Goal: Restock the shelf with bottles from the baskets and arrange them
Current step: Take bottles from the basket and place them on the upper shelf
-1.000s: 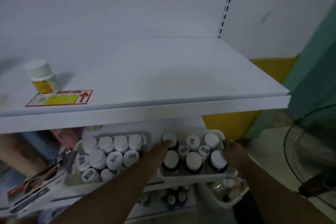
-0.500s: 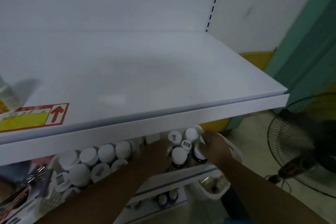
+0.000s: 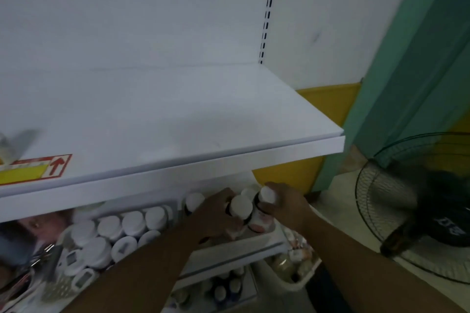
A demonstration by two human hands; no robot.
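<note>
Left basket (image 3: 54, 287) is packed with white-capped bottles (image 3: 132, 222). Right basket (image 3: 254, 239) is mostly hidden by the hands. Lower basket (image 3: 287, 284) contents too blurry to tell. Left hand (image 3: 218, 213) grips left bottle (image 3: 240, 207) and right hand (image 3: 286, 207) grips right bottle (image 3: 267, 194), side by side under the shelf (image 3: 178, 114) front edge. A cut-off bottle (image 3: 3, 145) stands at the shelf's left edge.
</note>
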